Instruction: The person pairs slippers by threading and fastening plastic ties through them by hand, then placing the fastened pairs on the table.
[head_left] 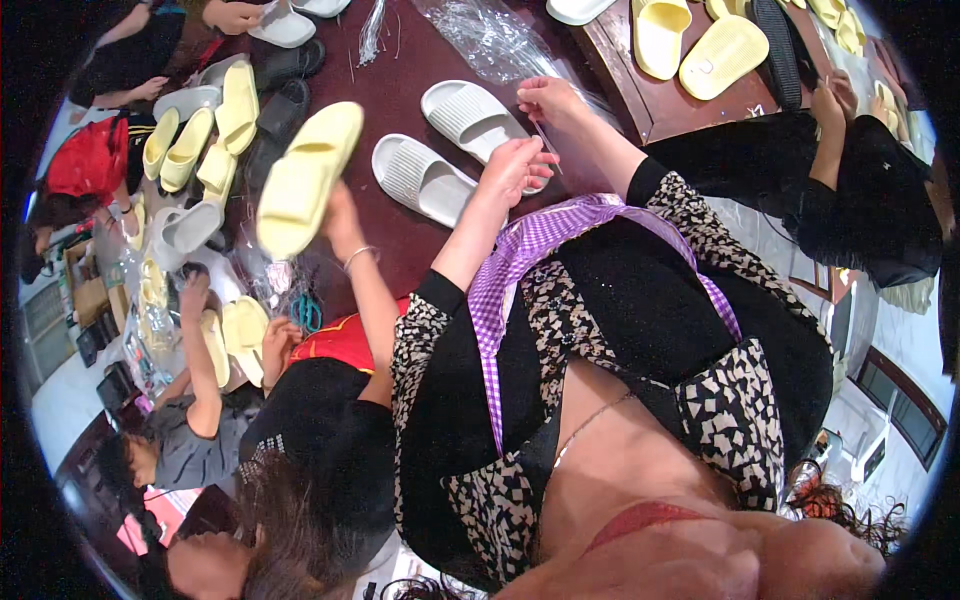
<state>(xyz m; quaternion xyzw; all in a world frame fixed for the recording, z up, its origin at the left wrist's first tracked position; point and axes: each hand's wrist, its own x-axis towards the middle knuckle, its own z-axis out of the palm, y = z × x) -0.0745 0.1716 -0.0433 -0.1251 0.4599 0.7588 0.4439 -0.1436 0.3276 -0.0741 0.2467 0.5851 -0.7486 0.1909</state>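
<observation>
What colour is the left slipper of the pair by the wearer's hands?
The slipper is light grey; it shows best in the head view.

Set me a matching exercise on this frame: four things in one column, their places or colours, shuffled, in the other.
1. ribbed grey slides
2. raised yellow slide
3. apron
4. clear plastic wrapping

A. purple and white checks
B. spread beyond the right hand
C. in a co-worker's hand
D. side by side near the left hand

Pairs: 1-D; 2-C; 3-A; 4-B
</observation>
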